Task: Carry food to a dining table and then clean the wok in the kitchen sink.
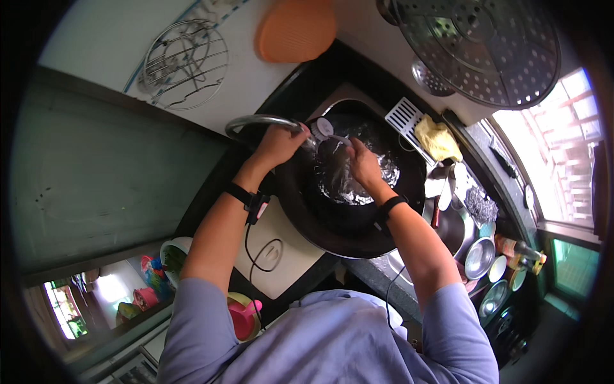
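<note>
A large dark wok [307, 216] holding rippling water lies in front of me. My left hand [283, 144] grips the end of a curved metal faucet spout [261, 120] over the wok's upper left part, with water running from it. My right hand [362, 161] is closed on the handle of a white dish brush [324, 127]. The round brush head is close to the spout's end, above the water. Whether the bristles touch the wok cannot be told.
A cream cutting board [268, 259] lies below left of the wok. At the right are a slotted white rack [405, 117], a yellow cloth [437, 138], a steel wool scrubber [481, 204] and several bowls [479, 258]. A perforated steamer plate [518, 57] hangs above right.
</note>
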